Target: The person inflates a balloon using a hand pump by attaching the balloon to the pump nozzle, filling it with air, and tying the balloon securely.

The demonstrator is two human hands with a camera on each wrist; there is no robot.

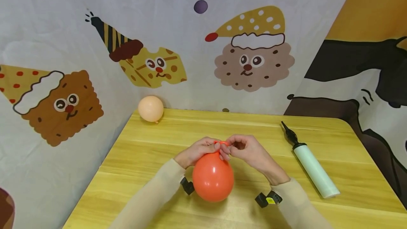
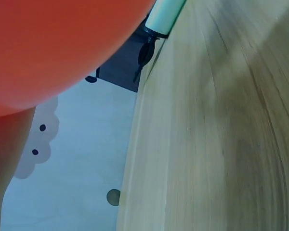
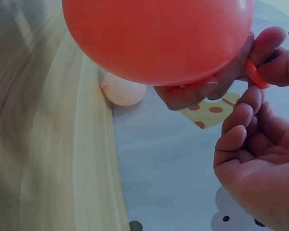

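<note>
An inflated red balloon (image 1: 213,177) hangs below both hands, its neck pointing up and away from the body. My left hand (image 1: 201,148) pinches the neck just above the round part. From the other side, the thumb and fingers of my right hand (image 1: 246,149) pinch the neck's end. Up close in the right wrist view, the red neck (image 3: 256,74) bends in a loop around a fingertip between the hands. The balloon (image 2: 53,48) fills the upper left of the left wrist view and hides most of the left hand there.
A peach balloon (image 1: 151,109), tied off, sits at the table's far left corner. On the right lies a hand pump (image 1: 314,169) with a pale green barrel and black nozzle. The wooden table (image 1: 152,172) meets a cartoon-printed cloth wall (image 1: 197,66) at the back.
</note>
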